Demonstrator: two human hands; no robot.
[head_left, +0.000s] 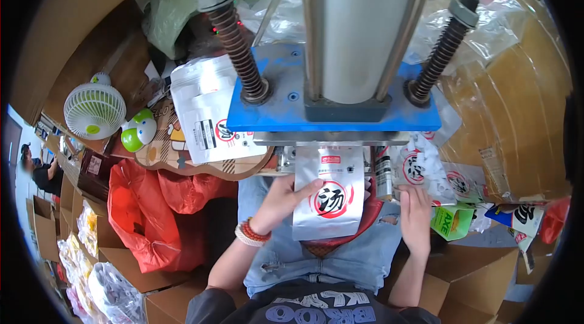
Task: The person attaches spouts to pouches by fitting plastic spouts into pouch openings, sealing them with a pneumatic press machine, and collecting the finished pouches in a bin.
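A silver pouch (329,224) with a red ring and a black character hangs down from under the press's metal bar (331,138). My left hand (281,201) grips its left edge, thumb lying on top and the other fingers hidden behind. The pouch's upper end goes in beneath the press. To the right, more silver pouches (415,163) lie overlapping beside the press. My right hand (415,217) is closed at their front edge, fingers bent over a pouch; its thumb side is partly hidden.
The press's blue plate (274,118), a large cylinder (353,32) and spring-wound bolts stand right above my hands. At left are a pouch stack (204,111), a small fan (94,111) and a red bag (143,227). Cardboard boxes (480,278) surround my legs. A person (48,175) is far left.
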